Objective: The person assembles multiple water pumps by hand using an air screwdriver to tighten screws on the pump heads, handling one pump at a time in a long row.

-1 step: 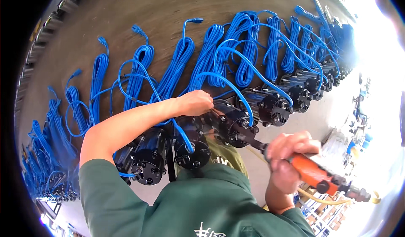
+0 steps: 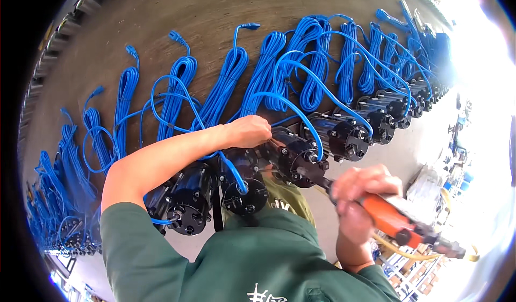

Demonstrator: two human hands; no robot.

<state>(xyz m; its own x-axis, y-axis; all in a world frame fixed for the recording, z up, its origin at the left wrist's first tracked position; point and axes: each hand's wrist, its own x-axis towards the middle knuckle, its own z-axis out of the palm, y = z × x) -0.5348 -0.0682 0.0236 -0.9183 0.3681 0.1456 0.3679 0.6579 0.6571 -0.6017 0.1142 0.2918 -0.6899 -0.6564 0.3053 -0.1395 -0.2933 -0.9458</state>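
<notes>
My right hand point(image 2: 363, 194) is wrapped round an orange pneumatic screwdriver point(image 2: 389, 216), with a yellow air hose point(image 2: 408, 256) at its rear. The dark front of the tool reaches the end cap of a black cylindrical pump motor point(image 2: 301, 159); the exact contact is blurred. Beside that same motor, toward its far end, my left hand point(image 2: 250, 131) is closed in a fist, and whatever its fingers hold is hidden. From the motor's cap a blue cable point(image 2: 293, 108) arches up and away. A second black motor point(image 2: 244, 194) lies just left of it.
More black motors point(image 2: 344, 141) line the bench edge on both sides. Bundled blue cables point(image 2: 223, 81) with plugs lie behind them on the brown bench top point(image 2: 215, 12). Metal parts stand along the far left edge. Shelving with boxes point(image 2: 419, 272) shows at lower right.
My right hand and the screwdriver have shifted slightly left, closer to the motor. My left hand has stayed where it was.
</notes>
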